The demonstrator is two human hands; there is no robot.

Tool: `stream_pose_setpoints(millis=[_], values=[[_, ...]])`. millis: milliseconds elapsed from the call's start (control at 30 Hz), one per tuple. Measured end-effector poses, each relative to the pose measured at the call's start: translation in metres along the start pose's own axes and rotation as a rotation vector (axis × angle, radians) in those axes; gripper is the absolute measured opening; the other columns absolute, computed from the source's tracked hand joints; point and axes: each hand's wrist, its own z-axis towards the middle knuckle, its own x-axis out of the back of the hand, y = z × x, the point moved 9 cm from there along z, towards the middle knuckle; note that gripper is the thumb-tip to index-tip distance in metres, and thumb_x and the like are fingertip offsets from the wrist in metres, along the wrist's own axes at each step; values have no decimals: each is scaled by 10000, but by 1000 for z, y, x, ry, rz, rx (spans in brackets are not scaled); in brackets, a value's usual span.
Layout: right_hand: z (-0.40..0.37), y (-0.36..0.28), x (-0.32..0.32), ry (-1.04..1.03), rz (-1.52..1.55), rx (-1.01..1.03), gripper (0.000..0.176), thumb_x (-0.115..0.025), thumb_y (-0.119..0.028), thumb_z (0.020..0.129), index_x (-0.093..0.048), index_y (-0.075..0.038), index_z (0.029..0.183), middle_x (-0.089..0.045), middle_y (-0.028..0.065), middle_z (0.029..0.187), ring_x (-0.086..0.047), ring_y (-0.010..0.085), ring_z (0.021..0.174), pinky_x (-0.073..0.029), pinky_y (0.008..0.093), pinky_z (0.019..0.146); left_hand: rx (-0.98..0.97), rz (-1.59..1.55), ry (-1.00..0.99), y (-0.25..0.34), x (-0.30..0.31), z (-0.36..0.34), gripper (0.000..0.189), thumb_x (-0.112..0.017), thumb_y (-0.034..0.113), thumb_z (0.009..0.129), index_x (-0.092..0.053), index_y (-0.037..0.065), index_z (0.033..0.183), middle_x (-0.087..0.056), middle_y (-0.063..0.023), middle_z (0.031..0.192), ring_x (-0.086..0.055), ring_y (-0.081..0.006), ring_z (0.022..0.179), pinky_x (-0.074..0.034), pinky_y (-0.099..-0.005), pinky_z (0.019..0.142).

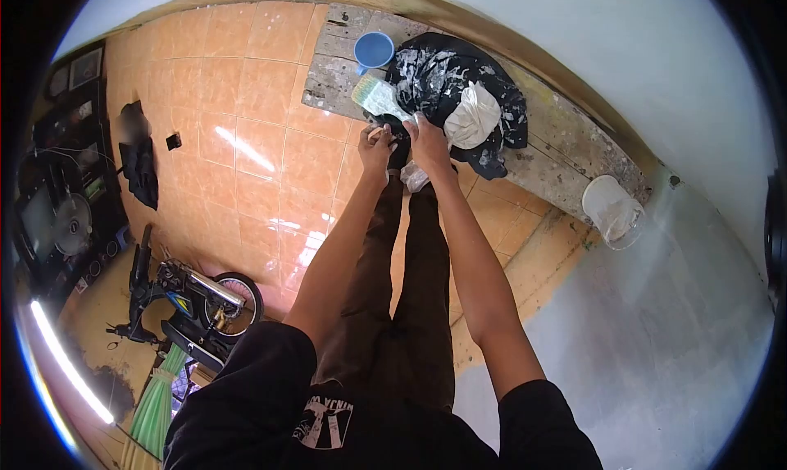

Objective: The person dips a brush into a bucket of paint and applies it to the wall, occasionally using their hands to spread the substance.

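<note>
My right hand (429,144) is closed round the handle of a wide paintbrush (381,99). Its pale, paint-covered bristles point up and to the left, over the edge of a plank. Close beside it, my left hand (375,150) has its fingers loosely bent and apart, just below the brush; I see nothing in it. A black cloth (438,72) spattered with white paint lies on the plank beyond my hands. On that cloth rests a bunched white cloth (473,117). At the plank's far left end stands a blue cup (374,51) with a handle.
The worn wooden plank (553,130) runs along the wall (590,27). A white bucket (607,203) with clear plastic stands at its right end. Orange tiles (246,109) cover the floor. A motorbike (209,302), a fan (74,224) and a dark cabinet are at the left.
</note>
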Motion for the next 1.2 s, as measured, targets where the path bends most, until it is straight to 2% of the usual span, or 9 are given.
stream_pose_setpoints(millis=[133,333,433,533,633,733,900,1033,1200], values=[[8,13,-16,-52,10,-65,646,-513,-545,920,-585,38,1188,-650,287,1029,-630,429,980,-510,473,830,9,39,56,0,3,-3,343,-686,145,898,-507,53,1176,-596,-17,780,-590,-87,698,-503,-226,582],[10,26,7,-137,-155,-409,749,-616,-680,782,-687,62,855,-687,262,920,-677,378,910,-536,462,764,61,3,43,3,3,-3,371,-701,153,886,-520,48,1192,-579,-4,779,-582,-94,701,-510,-233,601],[11,43,-15,-361,146,-476,758,-608,-689,784,-681,65,776,-696,231,816,-692,357,855,-542,460,726,72,-18,31,4,0,-7,360,-704,148,883,-529,49,1182,-576,-1,780,-581,-94,704,-512,-236,607],[6,45,-18,-359,308,-540,746,-597,-694,790,-690,47,778,-703,190,771,-702,321,833,-545,438,719,-13,31,-4,5,-1,-4,331,-701,151,887,-538,54,1158,-580,1,787,-579,-91,703,-514,-240,611],[16,37,-6,-274,-13,-438,703,-542,-662,848,-690,22,784,-696,195,735,-708,302,731,-550,398,670,-49,47,0,-1,1,1,299,-691,153,894,-540,44,1128,-588,0,801,-577,-88,696,-515,-237,612],[25,32,1,-262,-337,-387,748,-551,-729,796,-703,3,826,-709,201,874,-696,337,883,-553,427,748,-43,58,-19,-2,0,3,285,-682,156,902,-536,31,1112,-597,-3,815,-578,-85,698,-518,-236,616],[26,20,-9,-151,-401,-202,675,-504,-663,865,-705,-19,826,-704,193,856,-690,350,878,-556,428,746,-102,59,-25,2,-3,-1,307,-679,161,904,-522,19,1126,-608,-19,839,-587,-93,715,-527,-240,631],[25,20,-31,-131,-449,-162,587,-493,-571,919,-710,-40,795,-702,173,832,-695,331,844,-560,403,699,41,-11,21,18,-12,-19,322,-684,156,900,-512,19,1135,-615,-36,854,-594,-108,726,-532,-241,649],[16,-8,4,-39,-482,-69,458,-589,-477,894,-703,-47,785,-690,151,815,-696,311,792,-559,398,652,39,-35,-19,8,-7,-6,265,-689,168,896,-524,36,1057,-622,-51,884,-600,-129,741,-539,-264,690]])
